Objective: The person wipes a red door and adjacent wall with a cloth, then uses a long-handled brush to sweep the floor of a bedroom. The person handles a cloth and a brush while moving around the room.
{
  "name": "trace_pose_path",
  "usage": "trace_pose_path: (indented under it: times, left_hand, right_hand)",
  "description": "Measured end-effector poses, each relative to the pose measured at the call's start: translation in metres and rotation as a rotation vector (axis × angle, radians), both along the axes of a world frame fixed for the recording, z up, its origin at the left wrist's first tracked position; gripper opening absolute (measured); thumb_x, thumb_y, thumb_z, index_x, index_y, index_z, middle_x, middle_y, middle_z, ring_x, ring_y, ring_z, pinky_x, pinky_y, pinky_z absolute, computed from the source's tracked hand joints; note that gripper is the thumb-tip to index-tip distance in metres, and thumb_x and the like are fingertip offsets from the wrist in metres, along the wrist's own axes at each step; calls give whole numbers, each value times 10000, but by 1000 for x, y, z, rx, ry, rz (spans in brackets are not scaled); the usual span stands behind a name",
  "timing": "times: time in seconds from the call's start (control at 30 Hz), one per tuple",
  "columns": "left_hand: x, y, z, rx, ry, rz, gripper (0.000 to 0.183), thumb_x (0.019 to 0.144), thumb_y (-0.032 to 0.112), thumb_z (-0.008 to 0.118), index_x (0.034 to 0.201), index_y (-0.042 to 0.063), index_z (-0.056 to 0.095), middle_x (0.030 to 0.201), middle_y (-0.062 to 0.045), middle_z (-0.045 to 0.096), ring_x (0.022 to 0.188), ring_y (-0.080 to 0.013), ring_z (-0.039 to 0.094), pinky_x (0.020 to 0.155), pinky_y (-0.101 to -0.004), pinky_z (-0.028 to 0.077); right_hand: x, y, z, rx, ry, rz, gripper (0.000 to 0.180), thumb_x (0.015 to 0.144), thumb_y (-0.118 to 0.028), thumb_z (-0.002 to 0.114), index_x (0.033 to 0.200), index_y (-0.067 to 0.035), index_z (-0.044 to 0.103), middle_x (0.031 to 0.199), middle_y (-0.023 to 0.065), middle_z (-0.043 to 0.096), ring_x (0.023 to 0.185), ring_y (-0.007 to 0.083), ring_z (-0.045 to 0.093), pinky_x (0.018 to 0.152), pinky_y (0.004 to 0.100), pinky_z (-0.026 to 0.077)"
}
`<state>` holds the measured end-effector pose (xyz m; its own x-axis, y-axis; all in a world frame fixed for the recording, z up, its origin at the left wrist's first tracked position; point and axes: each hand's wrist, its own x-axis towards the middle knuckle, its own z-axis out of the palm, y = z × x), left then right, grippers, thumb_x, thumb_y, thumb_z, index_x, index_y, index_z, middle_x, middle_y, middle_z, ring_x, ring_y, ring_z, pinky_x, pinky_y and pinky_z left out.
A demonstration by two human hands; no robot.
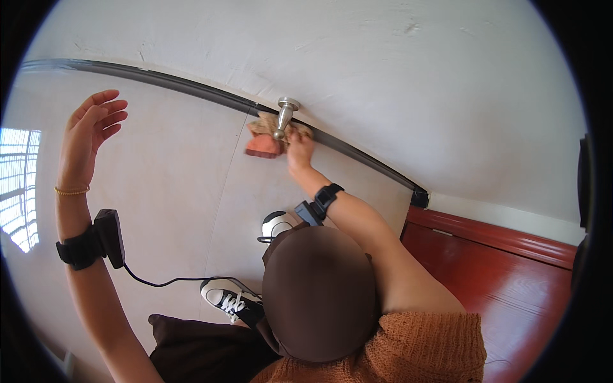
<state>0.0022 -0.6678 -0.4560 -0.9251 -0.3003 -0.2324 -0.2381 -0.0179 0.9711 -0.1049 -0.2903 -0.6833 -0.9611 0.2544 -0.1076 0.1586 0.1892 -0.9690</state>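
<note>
My right hand (pixel 300 148) grips a tan and orange cloth (pixel 265 144) down by the foot of the wall. The cloth lies against the dark baseboard (pixel 201 90), partly on the tile floor (pixel 163 158). Just above it, a metal door stop (pixel 285 117) juts out from the wall and covers part of the cloth. Off to the left, my left hand (pixel 98 117) is raised in the air with nothing in it, its fingers apart and slightly curled.
A red wooden door (pixel 479 282) stands at the right, beside the baseboard's end. A black cable (pixel 177 280) runs from the device on my left forearm. My sneakers (pixel 230 299) are on the floor. Window light (pixel 19 186) reflects at the left.
</note>
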Motion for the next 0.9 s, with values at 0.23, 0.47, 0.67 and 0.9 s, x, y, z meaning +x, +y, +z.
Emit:
trace_pose_path:
  times: [0.23, 0.47, 0.67, 0.9]
  left_hand:
    - [7, -11, -10, -10, -39, 109, 318, 855, 167, 446, 1117, 26, 558, 993, -93, 632, 911, -159, 592, 830, -274, 451]
    - [11, -3, -5, 13, -50, 96, 313, 860, 139, 432, 1121, 9, 546, 1015, -107, 621, 929, -172, 590, 834, -279, 451]
    - [18, -20, 0, 19, 33, 218, 314, 869, 138, 433, 1131, 4, 541, 1023, -111, 620, 946, -177, 596, 848, -282, 466]
    - [23, -32, -19, -149, -63, 333, 286, 864, 147, 438, 1078, 24, 582, 960, -102, 644, 903, -166, 614, 840, -282, 473]
  right_hand:
    - [-11, 50, -8, 169, -359, -278, 325, 880, -221, 541, 841, 98, 596, 887, 190, 633, 842, 268, 607, 728, 352, 457]
    - [16, -36, 40, -202, -303, 38, 247, 903, -203, 532, 790, 17, 523, 671, 52, 538, 616, 124, 495, 570, 308, 426]
    - [-2, -149, 36, 187, 173, 567, 244, 853, -177, 577, 789, 45, 499, 651, 152, 552, 606, 245, 537, 576, 335, 433]
    - [-28, -134, 52, 947, 1025, 1421, 219, 686, -129, 612, 868, -7, 593, 1104, 106, 573, 929, 232, 518, 765, 327, 444]
